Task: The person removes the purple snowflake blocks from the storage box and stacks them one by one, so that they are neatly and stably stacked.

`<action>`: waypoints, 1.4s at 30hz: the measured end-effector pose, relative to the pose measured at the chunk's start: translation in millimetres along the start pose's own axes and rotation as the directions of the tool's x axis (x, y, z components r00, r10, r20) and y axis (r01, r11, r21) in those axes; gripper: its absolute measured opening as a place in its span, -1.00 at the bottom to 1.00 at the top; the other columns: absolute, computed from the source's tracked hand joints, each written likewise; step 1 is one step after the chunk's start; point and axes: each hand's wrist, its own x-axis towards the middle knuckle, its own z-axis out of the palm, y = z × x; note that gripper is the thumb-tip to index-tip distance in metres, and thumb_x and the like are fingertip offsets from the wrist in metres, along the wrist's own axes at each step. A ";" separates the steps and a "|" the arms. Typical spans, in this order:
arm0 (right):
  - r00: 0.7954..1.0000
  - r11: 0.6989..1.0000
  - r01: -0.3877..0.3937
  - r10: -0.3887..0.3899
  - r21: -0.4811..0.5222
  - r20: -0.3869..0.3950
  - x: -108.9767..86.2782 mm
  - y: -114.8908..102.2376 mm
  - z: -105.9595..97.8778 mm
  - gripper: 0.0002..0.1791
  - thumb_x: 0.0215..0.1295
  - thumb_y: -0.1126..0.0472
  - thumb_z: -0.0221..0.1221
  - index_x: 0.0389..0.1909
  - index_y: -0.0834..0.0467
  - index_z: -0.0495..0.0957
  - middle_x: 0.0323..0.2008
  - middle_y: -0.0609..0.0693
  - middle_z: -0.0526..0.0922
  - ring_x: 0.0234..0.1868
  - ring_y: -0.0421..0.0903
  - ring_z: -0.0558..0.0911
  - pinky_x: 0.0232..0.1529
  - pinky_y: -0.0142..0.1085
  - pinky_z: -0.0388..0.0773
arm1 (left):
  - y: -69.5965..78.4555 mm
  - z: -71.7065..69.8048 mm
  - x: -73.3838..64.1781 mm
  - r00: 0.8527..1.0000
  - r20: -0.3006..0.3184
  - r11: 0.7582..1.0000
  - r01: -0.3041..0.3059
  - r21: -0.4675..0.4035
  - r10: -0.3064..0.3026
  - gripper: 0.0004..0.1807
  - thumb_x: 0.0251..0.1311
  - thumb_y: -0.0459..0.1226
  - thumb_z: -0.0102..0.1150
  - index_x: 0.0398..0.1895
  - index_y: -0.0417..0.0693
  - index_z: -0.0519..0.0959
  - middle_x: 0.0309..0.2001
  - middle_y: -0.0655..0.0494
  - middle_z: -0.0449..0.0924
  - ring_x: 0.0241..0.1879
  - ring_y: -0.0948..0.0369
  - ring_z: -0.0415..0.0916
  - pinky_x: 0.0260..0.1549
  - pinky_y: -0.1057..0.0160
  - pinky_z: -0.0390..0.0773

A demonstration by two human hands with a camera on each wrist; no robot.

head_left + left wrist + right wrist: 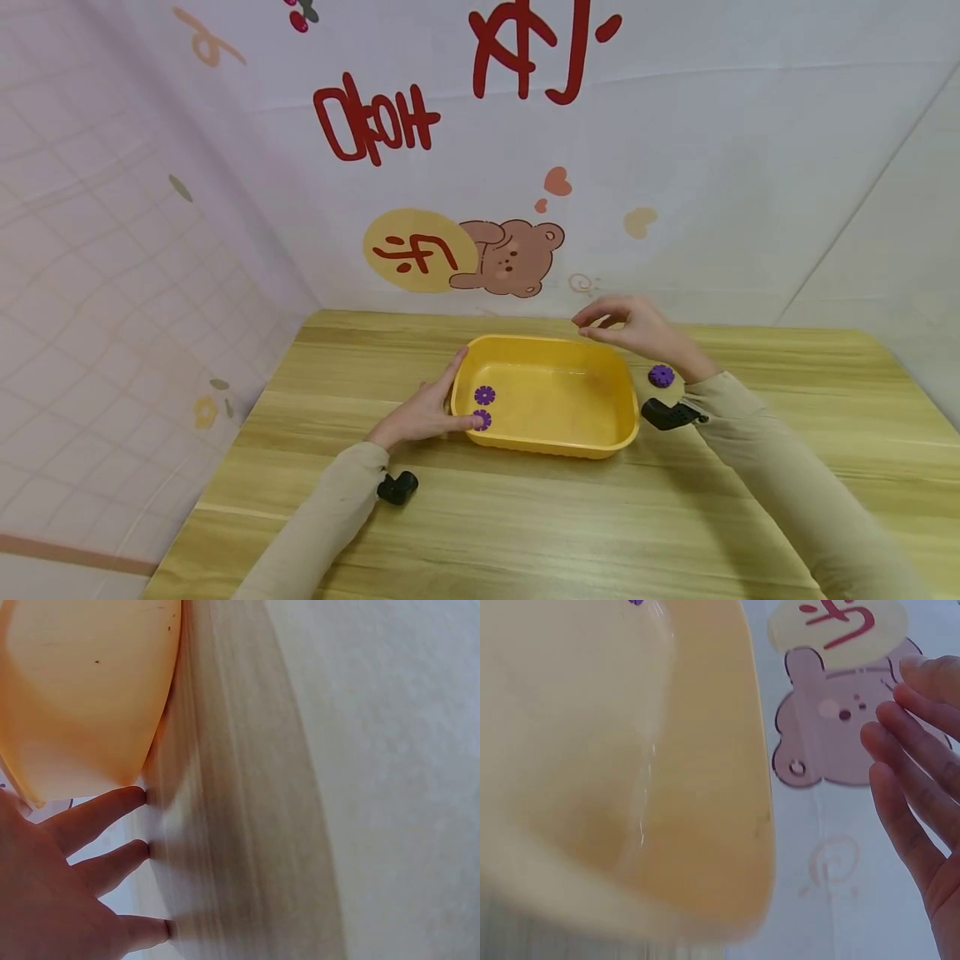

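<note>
A shallow yellow plastic basin (551,442) stands on the table. At its left end my left hand (423,411) holds the wall, the thumb over the rim and the fingers outside. In the left wrist view, the spread fingers of the left hand (67,881) reach the tabletop beside the basin (90,697). Two purple notched snowflake discs lie inside: one disc (484,395) shows whole, the other (482,419) is partly under the thumb. My right hand (630,327) hovers above the back right corner, fingers loosely bent, nothing visible between them.
More purple snowflake discs (662,376) sit in a small pile on the table right of the basin, near my right wrist. The wooden table (540,525) runs back to a white cloth wall (712,167) with a printed bear (513,262).
</note>
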 end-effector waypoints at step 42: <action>0.887 0.992 0.002 -0.059 0.125 0.459 65.8 -0.1 111.2 -0.76 0.20 0.33 0.31 -0.11 0.30 0.67 -0.17 0.09 0.71 -0.17 -0.15 0.63 -0.10 -0.21 0.60 | 1.9 -3.5 0.1 1.000 0.011 0.999 0.019 0.027 -0.019 0.27 0.02 0.23 0.31 0.55 0.24 -0.41 0.48 -0.05 0.00 0.35 -0.24 0.08 0.31 -0.28 -0.36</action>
